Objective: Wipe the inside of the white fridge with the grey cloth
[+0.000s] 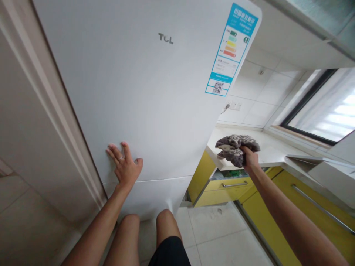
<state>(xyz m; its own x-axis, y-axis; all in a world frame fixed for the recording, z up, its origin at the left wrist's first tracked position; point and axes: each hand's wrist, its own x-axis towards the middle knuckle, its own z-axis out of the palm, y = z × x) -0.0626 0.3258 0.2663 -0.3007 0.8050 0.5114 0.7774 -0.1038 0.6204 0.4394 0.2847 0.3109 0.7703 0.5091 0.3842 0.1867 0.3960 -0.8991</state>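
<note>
Your right hand (251, 159) clutches the bunched grey cloth (235, 146) at 3 o'clock, near the white table (274, 148); your left hand (127, 168), at 8 o'clock, lies splayed on the fridge door (155, 111), grasping nothing. If your right hand slackens, the cloth's folds could slip out.

Read "TCL" logo (165, 38) on white refrigerator door (149, 107) and, on blue-bordered energy label (226, 66) stuck there, heading 中国能效标识 (244, 16) above QR code (217, 87).
</note>
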